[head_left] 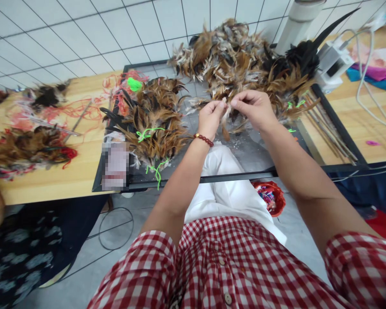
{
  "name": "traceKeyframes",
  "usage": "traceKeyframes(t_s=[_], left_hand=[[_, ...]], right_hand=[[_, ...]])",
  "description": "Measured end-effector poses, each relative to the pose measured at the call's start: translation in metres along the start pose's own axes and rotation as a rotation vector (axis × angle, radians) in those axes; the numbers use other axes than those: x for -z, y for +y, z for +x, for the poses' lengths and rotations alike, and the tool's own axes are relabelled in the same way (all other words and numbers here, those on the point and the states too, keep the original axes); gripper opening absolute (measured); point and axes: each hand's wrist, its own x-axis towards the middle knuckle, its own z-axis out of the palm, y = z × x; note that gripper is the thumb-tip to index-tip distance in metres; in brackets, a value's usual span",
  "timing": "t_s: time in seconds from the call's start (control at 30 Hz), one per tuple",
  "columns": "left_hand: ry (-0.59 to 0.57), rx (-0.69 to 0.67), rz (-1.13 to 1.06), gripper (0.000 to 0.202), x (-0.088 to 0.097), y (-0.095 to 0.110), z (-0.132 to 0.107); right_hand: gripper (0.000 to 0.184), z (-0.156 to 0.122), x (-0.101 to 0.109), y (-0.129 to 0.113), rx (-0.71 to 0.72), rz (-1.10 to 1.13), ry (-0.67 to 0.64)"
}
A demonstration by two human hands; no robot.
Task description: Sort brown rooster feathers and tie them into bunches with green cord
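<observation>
My left hand (210, 115), with a beaded bracelet at the wrist, is closed in a pinch on the pale quill end of a brown feather (225, 128). Close beside it, my right hand (254, 107) has thumb and forefinger pinched at the same feather, its tip partly hidden. Just beyond both hands rises a large heap of brown and white feathers (228, 56). To the left lie bundles of brown feathers (161, 116), some tied with bright green string (149, 134). Everything rests on a dark-framed glass tray (244, 159).
Thin sticks (331, 124) lie at the tray's right side, near a white charger (334, 62) with cables. More feather bundles (28, 148) and red strands (83, 109) cover the left table. Below the edge stands a red basket (279, 201). Another person sits at far left.
</observation>
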Motion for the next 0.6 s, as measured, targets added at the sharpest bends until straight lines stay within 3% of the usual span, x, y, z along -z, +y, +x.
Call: traceKeyframes(t_s=[0.3,0.6], left_hand=[[-0.128,0.050,0.019,0.022,-0.0005,-0.0033,-0.0022],[-0.199,0.188,-0.063,0.026,-0.0023,0.0018,-0.0064]], right_hand=[[0.034,0.0001,0.0033,0.0003,0.084,-0.195,0.080],[0.052,-0.0029,-0.0036,0.0000,0.049,-0.090,0.056]])
